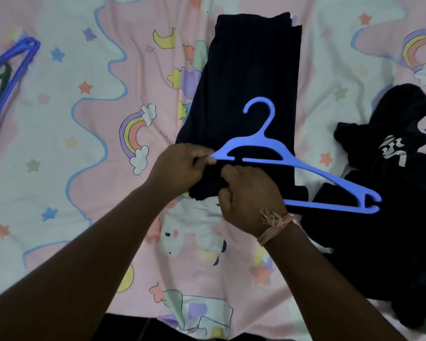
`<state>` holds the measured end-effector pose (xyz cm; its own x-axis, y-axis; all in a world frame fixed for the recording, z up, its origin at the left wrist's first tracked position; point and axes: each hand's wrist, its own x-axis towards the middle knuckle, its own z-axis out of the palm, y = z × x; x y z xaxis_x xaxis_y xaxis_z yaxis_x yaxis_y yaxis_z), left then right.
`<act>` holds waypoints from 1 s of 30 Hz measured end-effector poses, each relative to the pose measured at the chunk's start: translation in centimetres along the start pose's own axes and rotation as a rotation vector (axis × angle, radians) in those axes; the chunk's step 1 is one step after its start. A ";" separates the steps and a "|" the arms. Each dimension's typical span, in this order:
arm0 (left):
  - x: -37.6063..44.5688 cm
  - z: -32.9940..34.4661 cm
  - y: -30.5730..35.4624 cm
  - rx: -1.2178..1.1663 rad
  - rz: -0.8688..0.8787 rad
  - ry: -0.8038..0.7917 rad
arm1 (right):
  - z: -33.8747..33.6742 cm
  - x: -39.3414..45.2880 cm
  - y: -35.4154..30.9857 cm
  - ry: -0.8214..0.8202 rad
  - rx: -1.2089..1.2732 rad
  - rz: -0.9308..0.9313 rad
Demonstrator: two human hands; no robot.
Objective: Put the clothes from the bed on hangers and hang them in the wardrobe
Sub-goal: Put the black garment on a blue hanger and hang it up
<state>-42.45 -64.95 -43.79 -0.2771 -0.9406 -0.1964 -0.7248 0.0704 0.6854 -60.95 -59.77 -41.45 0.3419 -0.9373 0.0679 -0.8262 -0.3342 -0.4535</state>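
Across the bed (59,168) the folded dark trousers (246,89) lie flat toward twelve o'clock so you can thread them, your right hand (249,195) clenched on their near end, your left hand (182,168) pinching the blue hanger (305,166) tip steady.

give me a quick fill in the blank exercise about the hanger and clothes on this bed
1. The hanger lying over the folded dark garment is ____ in colour.
2. The left hand pinches the hanger's ____ end, as the picture shows it.
3. The right hand wears a frayed band on its ____.
4. The crumpled dark garment with white print lies to the ____ of the folded one.

Missing words: blue; left; wrist; right
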 end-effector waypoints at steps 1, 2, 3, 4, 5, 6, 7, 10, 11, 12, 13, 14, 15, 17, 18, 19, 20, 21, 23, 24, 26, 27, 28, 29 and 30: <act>1.4 -0.8 0.7 0.014 0.032 0.006 | -0.7 0.8 -0.2 0.040 -0.002 -0.009; 2.7 -1.7 1.3 0.031 0.057 0.012 | -1.3 1.6 -0.5 0.075 -0.002 -0.018; 3.9 -2.7 1.8 0.048 0.073 0.003 | -1.8 2.3 -0.8 0.105 -0.001 -0.029; 4.7 -3.6 2.0 0.064 0.085 -0.025 | -2.3 2.9 -1.0 0.131 0.000 -0.039; 5.4 -4.5 2.1 0.073 0.099 -0.069 | -2.9 3.4 -1.0 0.161 -0.003 -0.037; 5.7 -5.0 2.0 0.080 0.107 -0.115 | -3.6 3.8 -0.6 0.195 -0.003 -0.007; 5.8 -5.4 1.9 0.090 0.112 -0.146 | -4.5 4.2 0.0 0.238 0.002 0.054; 4.7 -4.7 1.1 0.072 0.086 -0.104 | -6.8 4.8 0.7 0.366 0.030 0.167; 4.4 -4.0 0.9 0.046 0.084 -0.084 | -6.9 4.8 0.3 0.331 0.016 0.114; 4.2 -3.3 1.0 0.023 0.074 -0.071 | -6.7 4.4 -0.4 0.250 0.006 0.027; 4.3 -2.7 1.1 -0.002 0.044 -0.053 | -6.1 3.8 -1.3 0.147 0.018 -0.063; 4.6 -2.4 1.3 -0.033 -0.006 -0.026 | -5.3 3.1 -2.2 0.058 0.043 -0.130; 5.3 -2.1 1.4 -0.077 -0.060 0.011 | -4.4 2.2 -2.8 -0.011 0.068 -0.158; 7.1 -2.2 1.7 -0.152 -0.132 0.076 | -3.0 0.3 -3.0 -0.090 0.108 -0.130; 8.0 -2.6 1.8 -0.155 -0.133 0.087 | -2.5 -0.5 -2.8 -0.107 0.122 -0.095; 9.0 -3.0 2.0 -0.132 -0.114 0.081 | -2.1 -1.2 -2.5 -0.109 0.138 -0.058; 9.9 -3.4 2.1 -0.097 -0.091 0.070 | -1.9 -1.7 -2.3 -0.111 0.156 -0.029; 10.8 -3.8 2.3 -0.071 -0.073 0.061 | -1.7 -2.1 -2.2 -0.117 0.171 -0.007; 12.4 -4.6 2.7 -0.062 -0.062 0.060 | -1.1 -2.7 -2.1 -0.127 0.190 0.010; 13.0 -5.0 2.9 -0.073 -0.065 0.056 | -0.7 -2.9 -2.1 -0.137 0.194 0.019; 13.6 -5.8 3.2 -0.095 -0.058 0.001 | 0.5 -3.3 -2.0 -0.154 0.174 0.054; 13.6 -6.1 3.4 -0.103 -0.048 -0.036 | 1.2 -3.4 -1.9 -0.175 0.146 0.075; 13.3 -6.4 3.4 -0.109 -0.038 -0.060 | 1.9 -3.7 -1.6 -0.216 0.108 0.092; 12.9 -6.6 3.5 -0.113 -0.029 -0.070 | 2.5 -4.0 -1.4 -0.272 0.068 0.100; 12.3 -6.8 3.6 -0.118 -0.019 -0.068 | 2.9 -4.4 -1.2 -0.337 0.034 0.100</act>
<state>-44.19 -78.55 -39.03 -0.3092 -0.9164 -0.2541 -0.6520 0.0098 0.7582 -60.20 -54.98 -43.75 0.3932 -0.8780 -0.2729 -0.8497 -0.2336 -0.4727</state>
